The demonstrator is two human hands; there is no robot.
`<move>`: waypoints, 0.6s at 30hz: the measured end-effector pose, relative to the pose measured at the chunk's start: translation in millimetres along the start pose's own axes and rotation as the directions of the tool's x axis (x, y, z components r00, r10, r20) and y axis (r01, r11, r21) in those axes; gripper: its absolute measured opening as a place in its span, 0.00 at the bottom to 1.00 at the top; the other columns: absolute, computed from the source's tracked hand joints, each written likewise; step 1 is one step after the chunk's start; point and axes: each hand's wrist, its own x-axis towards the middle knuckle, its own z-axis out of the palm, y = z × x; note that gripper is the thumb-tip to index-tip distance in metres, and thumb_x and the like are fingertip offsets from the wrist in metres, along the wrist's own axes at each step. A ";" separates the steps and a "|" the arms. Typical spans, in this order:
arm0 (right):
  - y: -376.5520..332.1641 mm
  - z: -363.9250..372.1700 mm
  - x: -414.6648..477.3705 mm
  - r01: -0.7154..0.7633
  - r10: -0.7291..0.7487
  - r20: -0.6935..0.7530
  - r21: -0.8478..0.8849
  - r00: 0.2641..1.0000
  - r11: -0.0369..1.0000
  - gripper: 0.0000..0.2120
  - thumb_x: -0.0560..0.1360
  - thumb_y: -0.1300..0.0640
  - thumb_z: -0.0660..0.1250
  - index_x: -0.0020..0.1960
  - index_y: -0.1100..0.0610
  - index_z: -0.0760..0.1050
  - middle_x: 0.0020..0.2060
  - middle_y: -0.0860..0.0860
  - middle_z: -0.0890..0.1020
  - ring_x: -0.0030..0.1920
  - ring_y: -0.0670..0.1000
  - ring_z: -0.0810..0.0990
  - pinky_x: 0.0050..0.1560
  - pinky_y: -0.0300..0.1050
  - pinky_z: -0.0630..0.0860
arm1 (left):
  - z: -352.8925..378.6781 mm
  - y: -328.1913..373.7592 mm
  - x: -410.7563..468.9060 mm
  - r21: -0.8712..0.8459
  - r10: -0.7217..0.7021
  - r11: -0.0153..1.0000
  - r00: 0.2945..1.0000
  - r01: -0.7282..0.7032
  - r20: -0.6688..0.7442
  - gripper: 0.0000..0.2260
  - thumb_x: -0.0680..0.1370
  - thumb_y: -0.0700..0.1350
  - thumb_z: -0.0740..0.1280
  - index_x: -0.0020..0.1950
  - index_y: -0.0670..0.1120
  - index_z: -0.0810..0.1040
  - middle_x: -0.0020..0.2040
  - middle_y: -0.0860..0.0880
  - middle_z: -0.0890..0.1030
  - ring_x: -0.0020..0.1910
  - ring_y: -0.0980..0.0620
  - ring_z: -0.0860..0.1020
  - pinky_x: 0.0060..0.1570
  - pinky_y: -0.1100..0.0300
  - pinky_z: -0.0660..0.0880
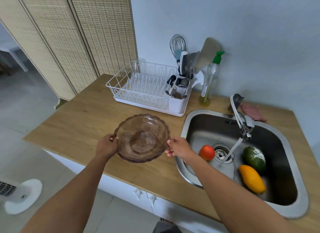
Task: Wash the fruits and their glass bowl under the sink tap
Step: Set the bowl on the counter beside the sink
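A brownish glass bowl (142,138) with a scalloped rim is held over the wooden counter (83,118), left of the sink. My left hand (106,146) grips its left rim and my right hand (178,147) grips its right rim. The bowl holds nothing. In the steel sink (195,128) lie a red-orange round fruit (207,152), a green fruit (254,158) and a yellow-orange mango (252,178). Water runs from the tap (244,127) onto the drain (222,153) between the fruits.
A white dish rack (147,88) with a utensil holder stands at the back of the counter. A soap bottle with a green pump (210,80) and a pink cloth (252,111) sit behind the sink. A folding wicker screen (69,38) stands to the left.
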 end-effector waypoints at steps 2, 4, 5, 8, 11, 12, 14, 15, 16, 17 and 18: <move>1.0 -8.1 0.0 -0.008 0.008 -0.027 -0.004 1.000 1.000 0.09 0.81 0.60 0.59 0.49 0.62 0.76 0.34 0.56 0.79 0.32 0.52 0.79 0.35 0.45 0.79 | 0.3 7.5 0.3 0.112 -0.011 0.994 0.999 0.015 -0.036 0.19 0.80 0.50 0.62 0.66 0.40 0.73 0.60 0.37 0.79 0.60 0.37 0.75 0.58 0.48 0.72; 1.9 -25.1 -6.3 0.001 -0.003 -0.080 -0.021 0.997 1.000 0.10 0.81 0.60 0.57 0.47 0.62 0.75 0.34 0.56 0.79 0.32 0.54 0.78 0.34 0.46 0.78 | 3.9 29.8 -8.4 0.221 0.031 0.975 0.993 -0.006 -0.110 0.21 0.81 0.51 0.60 0.69 0.40 0.69 0.67 0.35 0.71 0.67 0.36 0.68 0.65 0.45 0.66; 1.1 -30.9 -6.6 0.005 -0.008 -0.093 -0.034 0.996 0.999 0.11 0.81 0.60 0.57 0.47 0.63 0.75 0.33 0.56 0.78 0.31 0.54 0.77 0.33 0.46 0.77 | 5.7 40.8 -9.9 0.259 0.073 0.965 0.986 -0.032 -0.149 0.21 0.81 0.50 0.60 0.69 0.40 0.69 0.67 0.35 0.70 0.68 0.36 0.66 0.66 0.44 0.64; 7.9 -59.0 -18.3 0.015 -0.023 -0.162 -0.052 0.987 0.999 0.13 0.81 0.59 0.56 0.41 0.61 0.75 0.29 0.54 0.75 0.26 0.51 0.73 0.27 0.43 0.72 | 23.3 81.8 -25.8 0.379 0.341 0.886 0.929 -0.266 -0.144 0.16 0.80 0.48 0.60 0.64 0.40 0.73 0.63 0.37 0.73 0.64 0.37 0.69 0.63 0.43 0.65; 23.8 -89.5 -40.1 0.016 -0.033 -0.265 -0.066 0.964 0.998 0.16 0.80 0.57 0.57 0.36 0.57 0.73 0.26 0.54 0.72 0.24 0.51 0.69 0.26 0.43 0.67 | 54.8 123.7 -56.5 0.394 0.591 0.739 0.807 -0.546 0.009 0.12 0.80 0.47 0.60 0.56 0.42 0.77 0.54 0.41 0.79 0.54 0.40 0.76 0.55 0.47 0.71; 28.8 -98.3 -48.7 0.006 -0.024 -0.294 -0.064 0.955 0.998 0.16 0.80 0.58 0.57 0.34 0.57 0.72 0.25 0.54 0.71 0.24 0.51 0.68 0.26 0.42 0.65 | 65.9 136.4 -70.1 0.336 0.635 0.714 0.770 -0.615 0.062 0.10 0.79 0.47 0.61 0.52 0.44 0.78 0.50 0.44 0.81 0.49 0.43 0.78 0.51 0.49 0.74; 38.1 -112.5 -62.5 -0.008 -0.027 -0.358 -0.096 0.933 0.995 0.17 0.79 0.58 0.58 0.31 0.57 0.70 0.25 0.54 0.70 0.25 0.51 0.68 0.25 0.40 0.64 | 88.3 156.7 -96.1 0.237 0.673 0.676 0.716 -0.697 0.186 0.07 0.79 0.48 0.62 0.49 0.47 0.77 0.45 0.48 0.82 0.43 0.48 0.79 0.46 0.52 0.77; 44.1 -119.8 -69.0 -0.011 -0.033 -0.382 -0.112 0.924 0.994 0.17 0.78 0.57 0.59 0.30 0.57 0.69 0.26 0.54 0.70 0.27 0.52 0.67 0.26 0.41 0.64 | 100.4 164.7 -108.7 0.215 0.688 0.649 0.683 -0.730 0.245 0.07 0.79 0.48 0.62 0.48 0.47 0.77 0.44 0.49 0.82 0.42 0.48 0.79 0.45 0.52 0.77; 49.0 -126.3 -75.5 -0.013 -0.036 -0.392 -0.121 0.919 0.993 0.15 0.76 0.56 0.59 0.31 0.57 0.68 0.27 0.55 0.70 0.28 0.53 0.67 0.29 0.44 0.64 | 111.3 171.7 -120.5 0.209 0.696 0.621 0.654 -0.755 0.295 0.07 0.79 0.48 0.62 0.48 0.47 0.77 0.45 0.49 0.82 0.43 0.48 0.79 0.45 0.52 0.77; 55.0 -133.1 -80.5 -0.014 -0.033 -0.398 -0.114 0.917 0.993 0.14 0.74 0.54 0.59 0.31 0.56 0.69 0.27 0.55 0.70 0.29 0.53 0.66 0.31 0.46 0.62 | 121.9 177.1 -130.9 0.205 0.698 0.600 0.631 -0.773 0.339 0.07 0.79 0.48 0.62 0.49 0.47 0.77 0.45 0.49 0.82 0.44 0.47 0.79 0.45 0.52 0.76; 61.6 -139.9 -85.1 -0.019 -0.029 -0.409 -0.114 0.912 0.993 0.13 0.71 0.53 0.58 0.30 0.55 0.69 0.27 0.54 0.70 0.29 0.53 0.66 0.32 0.47 0.61 | 131.8 181.3 -140.7 0.201 0.695 0.584 0.612 -0.786 0.377 0.07 0.79 0.49 0.62 0.49 0.47 0.77 0.46 0.49 0.82 0.44 0.47 0.78 0.46 0.52 0.76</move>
